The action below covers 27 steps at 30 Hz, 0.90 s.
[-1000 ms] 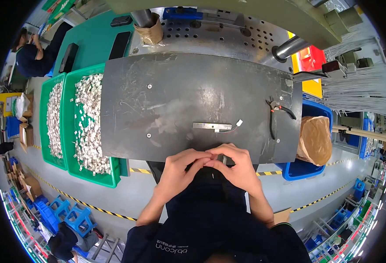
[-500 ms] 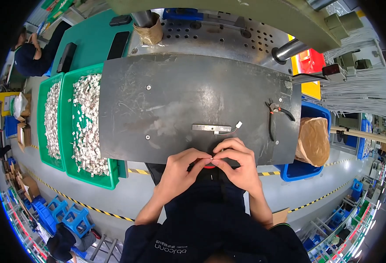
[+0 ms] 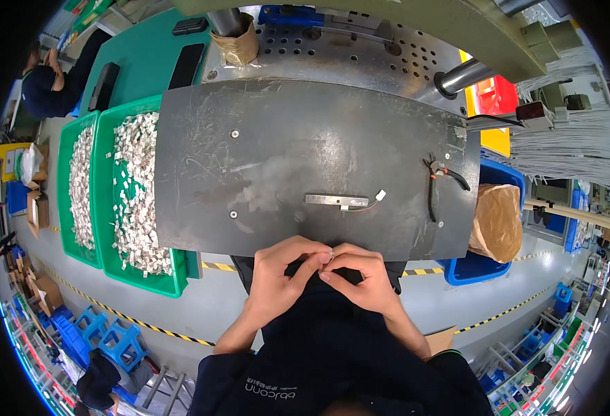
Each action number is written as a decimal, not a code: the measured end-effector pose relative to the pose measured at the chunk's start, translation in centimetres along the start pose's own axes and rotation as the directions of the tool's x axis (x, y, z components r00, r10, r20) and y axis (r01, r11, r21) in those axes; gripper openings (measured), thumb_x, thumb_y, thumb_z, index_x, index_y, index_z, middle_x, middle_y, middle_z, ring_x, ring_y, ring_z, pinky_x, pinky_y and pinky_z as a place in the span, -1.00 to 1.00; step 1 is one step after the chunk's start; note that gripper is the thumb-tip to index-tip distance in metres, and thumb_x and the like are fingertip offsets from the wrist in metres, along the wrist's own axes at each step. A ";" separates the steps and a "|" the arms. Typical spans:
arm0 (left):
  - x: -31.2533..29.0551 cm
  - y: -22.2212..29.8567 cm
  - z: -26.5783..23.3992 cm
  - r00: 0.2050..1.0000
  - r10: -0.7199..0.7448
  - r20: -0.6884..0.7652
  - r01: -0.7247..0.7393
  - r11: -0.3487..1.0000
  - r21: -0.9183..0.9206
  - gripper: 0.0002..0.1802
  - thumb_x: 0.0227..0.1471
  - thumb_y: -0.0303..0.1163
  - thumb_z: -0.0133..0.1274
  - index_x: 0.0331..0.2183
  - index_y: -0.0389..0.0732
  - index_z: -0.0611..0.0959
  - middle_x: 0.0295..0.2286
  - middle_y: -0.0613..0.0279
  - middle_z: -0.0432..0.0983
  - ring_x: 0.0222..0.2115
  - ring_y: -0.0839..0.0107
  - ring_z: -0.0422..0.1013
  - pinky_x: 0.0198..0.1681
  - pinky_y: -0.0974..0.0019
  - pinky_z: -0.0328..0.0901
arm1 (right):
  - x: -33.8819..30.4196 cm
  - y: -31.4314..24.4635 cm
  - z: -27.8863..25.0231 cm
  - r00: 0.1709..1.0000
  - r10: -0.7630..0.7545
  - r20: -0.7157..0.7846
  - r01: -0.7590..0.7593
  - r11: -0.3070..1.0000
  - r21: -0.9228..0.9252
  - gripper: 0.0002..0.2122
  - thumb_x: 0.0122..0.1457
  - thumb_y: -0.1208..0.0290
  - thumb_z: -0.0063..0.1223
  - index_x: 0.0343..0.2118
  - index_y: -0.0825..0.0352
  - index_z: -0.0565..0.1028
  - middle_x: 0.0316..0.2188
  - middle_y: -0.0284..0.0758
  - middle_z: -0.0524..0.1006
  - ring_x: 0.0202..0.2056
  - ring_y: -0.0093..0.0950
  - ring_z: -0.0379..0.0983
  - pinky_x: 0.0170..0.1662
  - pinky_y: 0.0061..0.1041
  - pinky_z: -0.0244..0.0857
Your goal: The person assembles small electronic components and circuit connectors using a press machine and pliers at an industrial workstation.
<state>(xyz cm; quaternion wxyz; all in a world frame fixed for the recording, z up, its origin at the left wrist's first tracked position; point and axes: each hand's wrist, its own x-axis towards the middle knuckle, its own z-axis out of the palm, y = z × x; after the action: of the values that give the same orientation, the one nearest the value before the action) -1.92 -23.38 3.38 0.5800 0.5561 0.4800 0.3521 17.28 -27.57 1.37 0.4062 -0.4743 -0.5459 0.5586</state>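
Observation:
My left hand (image 3: 282,273) and my right hand (image 3: 358,277) meet just off the near edge of the dark metal plate (image 3: 263,152). Thumb and fingers of each are pinched together, closed on a tiny pale piece (image 3: 328,258) that the fingertips mostly cover; its kind I cannot make out. Beyond them on the plate lies a short metal bar (image 3: 337,200). Beside the bar, thin wires run to a small white connector (image 3: 380,195). Farther right, side cutters (image 3: 438,186) with black and red handles rest with their handles spread.
Two green bins (image 3: 178,281) full of small white parts stand at the left. At the right, a blue bin (image 3: 474,272) holds brown paper (image 3: 497,222). Behind the plate are a perforated metal bed (image 3: 346,52) and a thick post (image 3: 461,76). A person (image 3: 45,90) sits at far left.
Both hands have shifted slightly left and the right hand has dropped a little lower. The fingertips have turned around the tiny piece. The bar, connector and cutters stay in place on the plate.

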 end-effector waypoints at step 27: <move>6.3 -4.8 -0.7 0.863 0.503 0.042 -0.448 0.724 0.524 -0.71 -0.07 -0.56 0.38 -0.21 -0.23 0.80 -0.25 0.19 0.67 -0.16 0.18 0.57 0.11 0.02 0.45 | 1.4 1.8 -2.0 0.898 0.255 -0.359 -0.128 0.932 0.340 -0.88 0.28 0.67 0.19 -0.16 0.56 0.63 -0.33 -0.04 0.71 -0.36 -0.30 0.71 -0.22 -0.40 0.61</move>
<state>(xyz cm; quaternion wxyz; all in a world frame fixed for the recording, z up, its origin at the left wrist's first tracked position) -1.31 -17.93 -2.32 0.2735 0.7762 0.4267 0.3750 19.04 -25.87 -0.49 0.5195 -0.5606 -0.3084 0.5663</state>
